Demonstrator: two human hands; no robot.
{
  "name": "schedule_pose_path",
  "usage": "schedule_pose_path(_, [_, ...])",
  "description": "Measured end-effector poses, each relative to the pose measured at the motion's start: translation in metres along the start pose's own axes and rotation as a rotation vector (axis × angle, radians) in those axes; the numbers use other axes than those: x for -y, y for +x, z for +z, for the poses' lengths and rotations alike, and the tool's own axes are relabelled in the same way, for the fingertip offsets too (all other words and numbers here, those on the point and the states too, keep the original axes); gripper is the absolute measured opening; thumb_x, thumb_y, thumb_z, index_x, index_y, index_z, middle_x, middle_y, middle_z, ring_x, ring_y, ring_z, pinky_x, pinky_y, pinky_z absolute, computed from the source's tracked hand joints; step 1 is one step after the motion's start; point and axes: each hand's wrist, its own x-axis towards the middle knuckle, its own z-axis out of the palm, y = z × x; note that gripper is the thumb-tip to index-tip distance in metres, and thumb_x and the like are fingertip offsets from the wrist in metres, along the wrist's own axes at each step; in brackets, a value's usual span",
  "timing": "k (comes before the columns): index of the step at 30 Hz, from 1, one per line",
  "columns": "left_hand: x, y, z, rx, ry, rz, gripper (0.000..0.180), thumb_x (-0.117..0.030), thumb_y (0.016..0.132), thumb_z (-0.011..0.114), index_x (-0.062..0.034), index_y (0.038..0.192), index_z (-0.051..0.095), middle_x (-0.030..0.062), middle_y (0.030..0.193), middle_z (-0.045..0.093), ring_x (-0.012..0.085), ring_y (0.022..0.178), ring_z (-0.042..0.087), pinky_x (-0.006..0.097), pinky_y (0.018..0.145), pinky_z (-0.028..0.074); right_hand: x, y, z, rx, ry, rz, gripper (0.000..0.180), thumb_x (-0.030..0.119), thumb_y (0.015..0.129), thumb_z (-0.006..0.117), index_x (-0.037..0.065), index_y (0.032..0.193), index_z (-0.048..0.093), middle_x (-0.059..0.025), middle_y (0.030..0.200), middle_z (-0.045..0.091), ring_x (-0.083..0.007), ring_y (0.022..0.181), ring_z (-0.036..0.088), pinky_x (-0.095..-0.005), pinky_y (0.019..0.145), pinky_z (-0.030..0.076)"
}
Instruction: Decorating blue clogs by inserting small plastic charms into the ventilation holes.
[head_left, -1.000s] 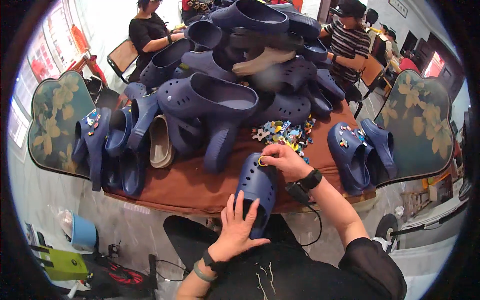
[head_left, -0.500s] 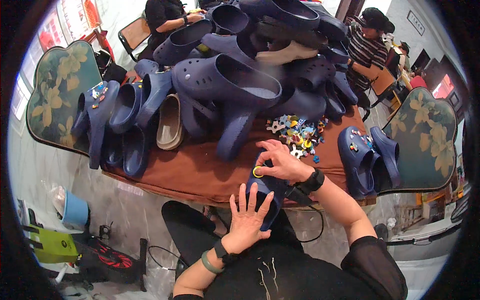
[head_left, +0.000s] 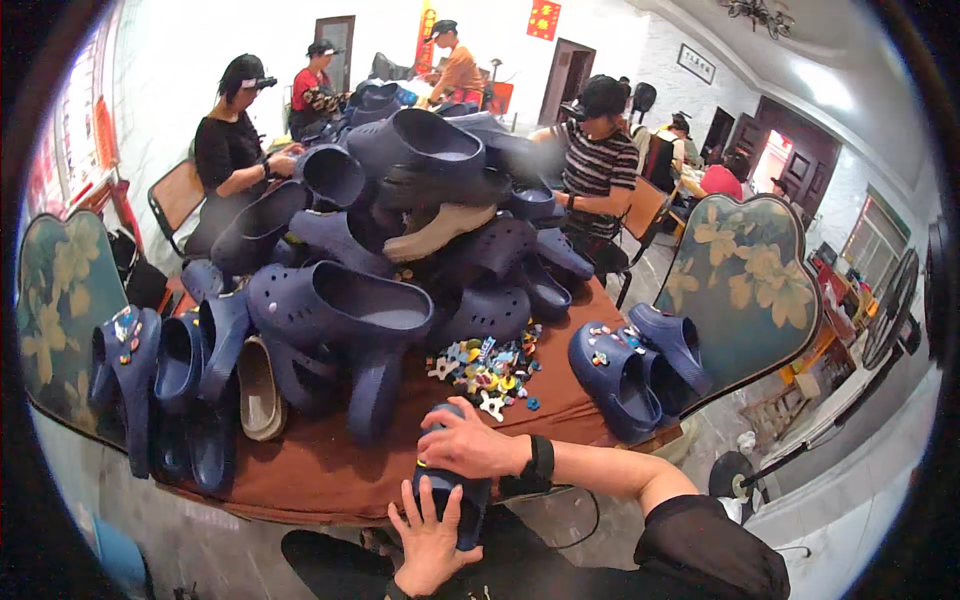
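"What do your hands have nearest you?"

"My left hand (head_left: 432, 535) lies over the back part of a navy-blue foam clog (head_left: 477, 492), its fingers spread wide and the thumb out to the right. The clog's toe points away from me, at the near edge of a table (head_left: 330, 488) covered in brown cloth."

"And the other grip?"

"My right hand (head_left: 470, 447) curls over the front of the clog, just past my left fingertips. A small yellow edge (head_left: 421, 463) shows under it. Whether those fingers pinch something or only press, I cannot tell; my own hand hides it."

"What lies beyond?"

"Just past my right hand, a loose heap of small multicoloured charms (head_left: 490, 375). To its right stand navy clogs dotted with charms (head_left: 612, 372); over on the left, a single beige clog (head_left: 262, 400) leans near more navy ones. Behind the heap rises a big pile of navy-blue clogs (head_left: 345, 305)."

"Anyone further off?"

"A person in a black top (head_left: 228, 160) sits beyond the pile to the left, and a person in a striped top (head_left: 600, 165) to the right."
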Motion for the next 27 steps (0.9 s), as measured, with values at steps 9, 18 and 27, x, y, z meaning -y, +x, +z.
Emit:
schedule_pose_path(9, [0.003, 0.005, 0.004, 0.031, 0.055, 0.001, 0.133, -0.064, 0.050, 0.083, -0.0145, 0.154, 0.016, 0.0336, 0.153, 0.000, 0.0551, 0.141, -0.005, 0.069, 0.106, 0.008, 0.029, 0.019, -0.038, 0.403, -0.516, -0.300, 0.022, 0.021, 0.071, 0.065, 0.009, 0.087, 0.075, -0.0052, 0.105, 0.064, -0.0249, 0.118, 0.048, -0.0579, 0.110, 0.023])
schedule_pose_path(18, [0.001, 0.000, 0.001, 0.038, 0.083, -0.004, 0.130, -0.064, 0.051, 0.083, -0.0142, 0.153, 0.022, 0.0325, 0.153, -0.001, 0.0553, 0.141, -0.004, 0.070, 0.106, 0.009, 0.038, 0.029, -0.025, 0.496, -0.454, -0.369, 0.013, 0.025, 0.065, 0.068, 0.015, 0.071, 0.074, -0.0003, 0.095, 0.063, -0.0212, 0.109, 0.051, -0.0565, 0.112, 0.023])
schedule_pose_path(27, [-0.001, 0.007, -0.010, -0.066, -0.054, 0.014, 0.120, -0.051, 0.050, 0.088, -0.0145, 0.148, 0.030, 0.0312, 0.152, 0.011, 0.0528, 0.141, 0.007, 0.063, 0.106, 0.020, -0.019, -0.016, -0.021, -0.027, 0.002, -0.120, 0.034, 0.006, 0.068, 0.067, 0.012, 0.101, 0.070, -0.0071, 0.102, 0.062, -0.0266, 0.102, 0.057, -0.0465, 0.095, 0.038])
